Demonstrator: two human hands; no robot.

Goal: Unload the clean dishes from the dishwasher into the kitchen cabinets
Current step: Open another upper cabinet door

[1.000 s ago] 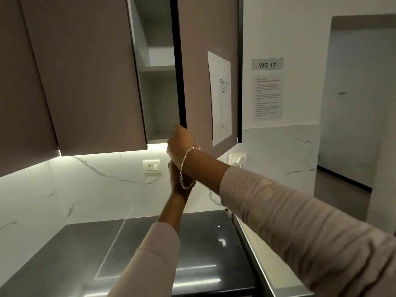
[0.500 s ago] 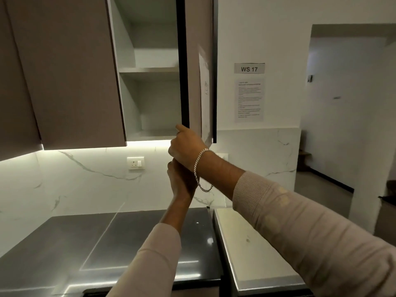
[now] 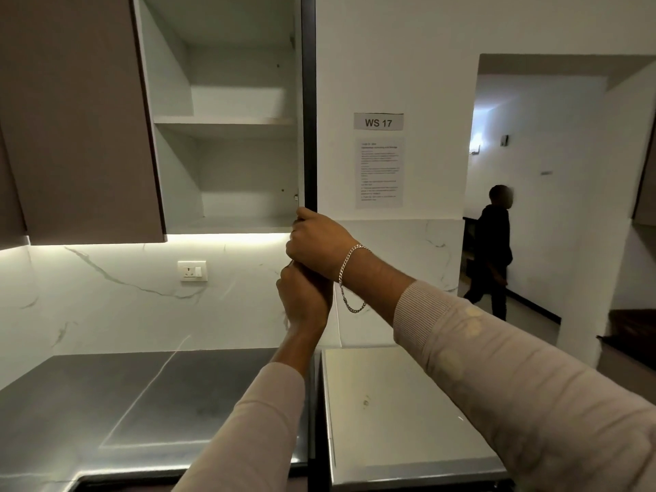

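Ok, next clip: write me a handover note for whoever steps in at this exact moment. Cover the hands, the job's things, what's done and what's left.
Right hand grips the bottom corner of the cabinet door, which stands wide open, edge-on to the camera.
Left hand is curled just beneath it; whether it holds anything cannot be seen.
Cabinet shows two shelves; no dishes and no dishwasher are in view.
Done: door open.
Left: likely all of the unloading, fetching the clean dishes and shelving them.

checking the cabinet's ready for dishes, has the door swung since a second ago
Yes: the cabinet door swung further open, rightward off the fixed shelf, now edge-on.
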